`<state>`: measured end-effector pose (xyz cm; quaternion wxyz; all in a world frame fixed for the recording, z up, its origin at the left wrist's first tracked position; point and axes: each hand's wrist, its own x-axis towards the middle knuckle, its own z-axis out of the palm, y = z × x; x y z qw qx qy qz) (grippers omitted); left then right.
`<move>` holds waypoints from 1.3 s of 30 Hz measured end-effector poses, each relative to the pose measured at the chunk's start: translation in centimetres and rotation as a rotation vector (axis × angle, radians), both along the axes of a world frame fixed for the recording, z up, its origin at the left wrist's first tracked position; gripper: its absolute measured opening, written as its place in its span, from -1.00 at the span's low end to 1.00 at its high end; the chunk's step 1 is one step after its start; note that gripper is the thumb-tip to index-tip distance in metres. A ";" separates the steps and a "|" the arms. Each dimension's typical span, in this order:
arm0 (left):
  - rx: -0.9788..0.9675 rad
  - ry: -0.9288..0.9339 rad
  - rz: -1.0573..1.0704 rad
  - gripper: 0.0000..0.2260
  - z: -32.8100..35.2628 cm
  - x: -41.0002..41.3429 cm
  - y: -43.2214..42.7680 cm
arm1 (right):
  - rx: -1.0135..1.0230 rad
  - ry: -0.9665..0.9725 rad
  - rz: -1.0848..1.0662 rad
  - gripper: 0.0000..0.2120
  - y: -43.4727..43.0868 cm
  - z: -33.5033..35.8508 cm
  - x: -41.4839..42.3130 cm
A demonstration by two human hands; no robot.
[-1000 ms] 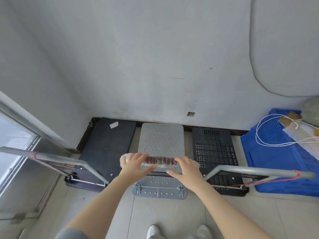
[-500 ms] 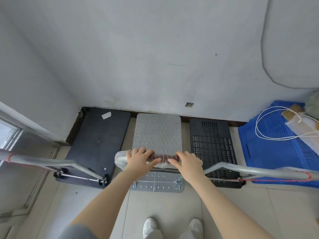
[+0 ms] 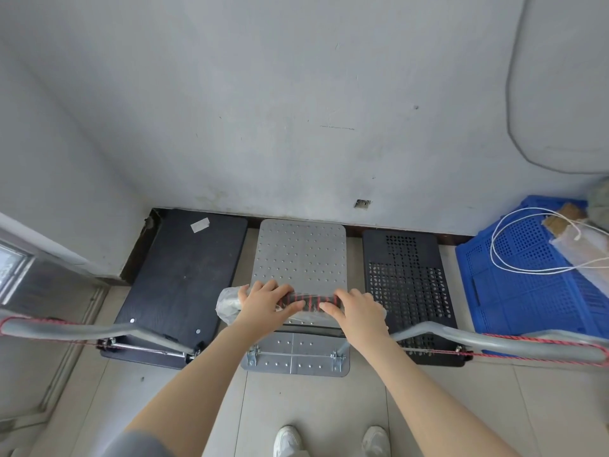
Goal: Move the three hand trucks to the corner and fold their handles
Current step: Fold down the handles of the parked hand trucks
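Three carts stood at the floor's far edge, by the wall: a solid black hand truck (image 3: 184,272), a grey hand truck (image 3: 301,252) and a slotted black hand truck (image 3: 407,275). Of the two hands, the left hand (image 3: 263,305) and right hand (image 3: 356,313) both gripped the grey one's plastic-wrapped handle (image 3: 311,300). There were three handles, none folded. Dropped fast, this one could pinch fingers against the deck, or the wrap might slip.

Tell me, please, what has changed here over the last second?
Little moved: the view tipped down, showing more of the shoes. The left hand and right hand still grip the handle of the grey cart. It, the left black cart and the right black cart stay against the wall.
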<state>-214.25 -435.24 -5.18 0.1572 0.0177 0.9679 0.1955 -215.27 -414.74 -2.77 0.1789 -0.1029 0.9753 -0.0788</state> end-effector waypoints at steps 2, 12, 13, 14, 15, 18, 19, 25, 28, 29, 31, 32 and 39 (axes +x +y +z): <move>0.012 0.001 -0.004 -0.32 0.0 -0.2 -0.2 | -0.003 0.001 0.000 -0.54 -0.1 -0.1 -0.2; 0.011 -0.036 0.006 -0.29 -0.1 0.0 -0.2 | -0.032 -0.033 -0.029 -0.55 0.0 0.1 -0.2; 0.002 -0.071 0.000 -0.32 0.1 0.1 -0.1 | -0.045 -0.050 -0.031 -0.56 0.1 0.2 -0.1; -0.002 -0.110 -0.005 -0.35 0.3 0.2 -0.1 | -0.065 -0.069 -0.027 -0.57 0.2 0.4 -0.1; 0.000 -0.149 -0.001 -0.41 0.6 0.2 0.0 | -0.097 -0.088 -0.014 -0.58 0.3 0.6 -0.2; 0.049 -0.194 0.054 -0.56 1.9 0.2 0.3 | -0.221 -0.104 0.067 -0.57 0.1 1.9 -1.2; 0.062 -0.178 0.070 -0.55 2.6 0.2 0.4 | -0.263 -0.092 0.082 -0.56 -0.3 2.7 -1.7; 0.055 0.008 0.086 -0.52 8.5 -0.8 -1.6 | -0.429 -0.009 0.159 -0.52 -4.4 7.9 -4.3; 0.041 0.080 0.126 -0.52 10.9 -0.6 -4.7 | -0.427 0.024 0.233 -0.51 -6.5 9.6 -4.6; 0.036 0.094 0.143 -0.52 11.5 -0.3 -6.1 | -0.421 0.020 0.254 -0.51 -7.3 9.9 -4.5; 0.043 0.111 0.200 -0.52 12.1 0.4 -9.4 | -0.414 0.002 0.285 -0.51 -9.1 10.2 -4.2; 0.059 0.115 0.242 -0.53 12.3 0.9 -11.0 | -0.410 -0.004 0.300 -0.52 -10.2 10.3 -3.9; 0.076 0.180 0.277 -0.53 13.4 3.9 -22.4 | -0.372 -0.006 0.355 -0.56 -23.1 9.7 -2.2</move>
